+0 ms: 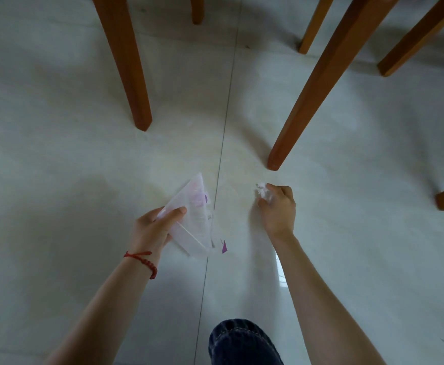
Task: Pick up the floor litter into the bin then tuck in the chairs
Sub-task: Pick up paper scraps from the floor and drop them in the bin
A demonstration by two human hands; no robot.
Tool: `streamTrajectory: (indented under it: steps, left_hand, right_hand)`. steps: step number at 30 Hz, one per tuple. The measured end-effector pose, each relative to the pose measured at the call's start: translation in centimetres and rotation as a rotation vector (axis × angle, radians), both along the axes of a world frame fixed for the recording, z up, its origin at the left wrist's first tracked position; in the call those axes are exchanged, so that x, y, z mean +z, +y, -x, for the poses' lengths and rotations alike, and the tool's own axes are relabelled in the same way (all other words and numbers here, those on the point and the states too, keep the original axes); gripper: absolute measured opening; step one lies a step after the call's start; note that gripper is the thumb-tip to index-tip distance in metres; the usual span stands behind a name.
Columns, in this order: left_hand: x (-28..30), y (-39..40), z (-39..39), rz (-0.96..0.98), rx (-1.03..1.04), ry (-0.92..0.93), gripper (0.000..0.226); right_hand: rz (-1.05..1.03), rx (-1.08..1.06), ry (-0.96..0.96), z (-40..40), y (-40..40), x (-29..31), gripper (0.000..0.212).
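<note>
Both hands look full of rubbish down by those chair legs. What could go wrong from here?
The tissue is only pinched at the right hand's fingertips, so bits might drop. The wrapper hangs loosely from the left hand and could slip. Rising, an arm might bump the near chair leg.

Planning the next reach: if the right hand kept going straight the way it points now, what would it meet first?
Probably the nearest wooden chair leg. The right hand, gripping a crumpled tissue, points up-frame toward that leg's foot; only bare floor tile lies between, though depth is unclear.

Bare forearms, no sleeves; a red braided cord bracelet (143, 260) circles the left wrist; dark ribbed trouser knee (242, 343) at bottom centre.
</note>
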State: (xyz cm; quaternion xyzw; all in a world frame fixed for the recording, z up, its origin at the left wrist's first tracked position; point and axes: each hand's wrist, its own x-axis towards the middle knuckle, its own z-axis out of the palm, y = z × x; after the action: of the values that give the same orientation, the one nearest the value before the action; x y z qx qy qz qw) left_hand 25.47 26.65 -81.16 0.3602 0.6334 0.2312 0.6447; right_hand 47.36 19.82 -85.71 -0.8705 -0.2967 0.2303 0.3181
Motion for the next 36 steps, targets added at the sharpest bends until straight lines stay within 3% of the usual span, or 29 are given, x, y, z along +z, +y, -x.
streamTrajectory:
  steps: [4,8,11,13,16,24,28,34,36]
  left_hand:
    - [-0.7,0.4,0.3,-0.016,-0.012,-0.001,0.026]
    - [-0.4,0.6,0.6,0.007,-0.009,0.025,0.047]
    - [1.6,0.4,1.0,0.041,-0.026,0.026,0.051]
    - [3.6,0.3,1.4,0.059,-0.027,0.023,0.05]
    - [7.2,0.2,1.9,0.079,-0.009,0.015,0.043]
    - [18.8,0.2,3.9,0.095,0.063,-0.003,0.027]
    - [26.2,-0.1,5.2,0.089,0.071,-0.002,0.025]
    - [38.0,-0.4,6.4,0.081,0.065,-0.024,0.019]
    - [41.7,-0.5,6.9,0.093,0.048,-0.031,0.026]
  right_hand:
    - [-0.066,-0.069,0.064,0.1,-0.2,0.1,0.016]
    - [-0.139,-0.233,0.321,0.8,-0.6,1.6,0.003]
    - [-0.168,-0.272,0.404,1.2,-1.5,4.1,0.022]
    - [-0.182,-0.303,0.46,1.5,-2.0,6.2,0.024]
    - [-0.181,-0.306,0.503,2.2,-2.7,9.8,0.042]
    - [-0.106,-0.293,0.561,4.3,-3.7,22.5,0.01]
    - [-0.148,-0.252,0.57,5.6,-3.6,30.1,0.02]
    - [-0.147,-0.233,0.522,7.2,-2.8,42.8,0.018]
    - [-0.137,-0.227,0.516,8.0,-2.7,46.7,0.015]
